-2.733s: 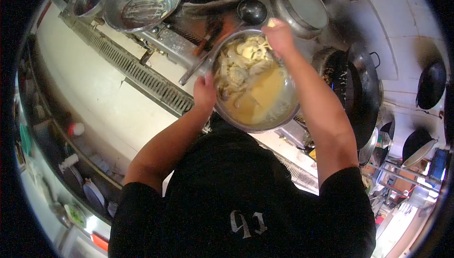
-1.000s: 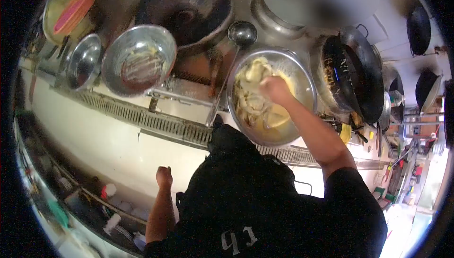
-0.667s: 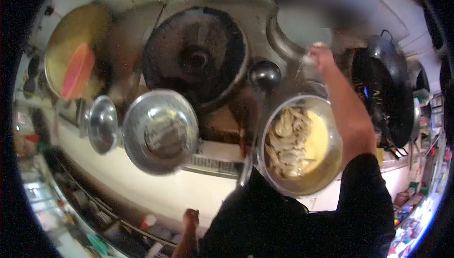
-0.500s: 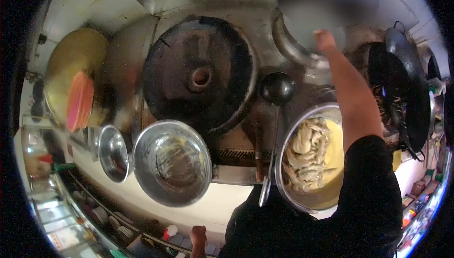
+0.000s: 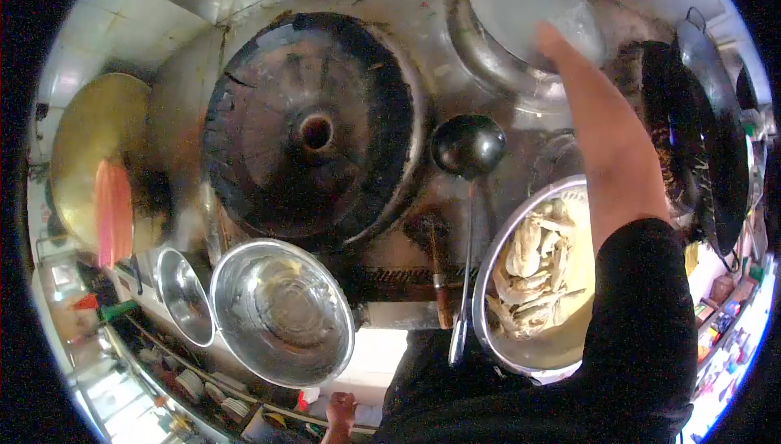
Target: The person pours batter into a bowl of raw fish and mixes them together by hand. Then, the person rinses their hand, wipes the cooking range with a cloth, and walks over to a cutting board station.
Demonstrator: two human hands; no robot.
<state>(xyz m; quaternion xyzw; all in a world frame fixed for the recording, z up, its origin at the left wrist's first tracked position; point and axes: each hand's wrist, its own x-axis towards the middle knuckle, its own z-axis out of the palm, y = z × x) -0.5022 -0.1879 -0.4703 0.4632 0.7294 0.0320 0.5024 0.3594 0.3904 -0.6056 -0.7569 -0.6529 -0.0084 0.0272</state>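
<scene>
My right hand reaches forward with fingers curled at a pale round lid; the grip itself is blurred. The lid lies tilted over a metal pot at the back of the stove. My left hand hangs low near my body, its fingers curled in and nothing visible in them. Beneath my right forearm stands a large steel bowl with pale, strip-like food pieces and yellowish liquid; my arm hides part of it. A black ladle rests left of that bowl.
A big blackened burner ring fills the middle of the stove. At the front left sit a smeared steel bowl and a smaller bowl. Woks lean at both sides, one brassy, one black.
My view has shifted. The pale lid, blurred behind my right hand before, now shows clearly over the pot. My left hand stays low and curled.
</scene>
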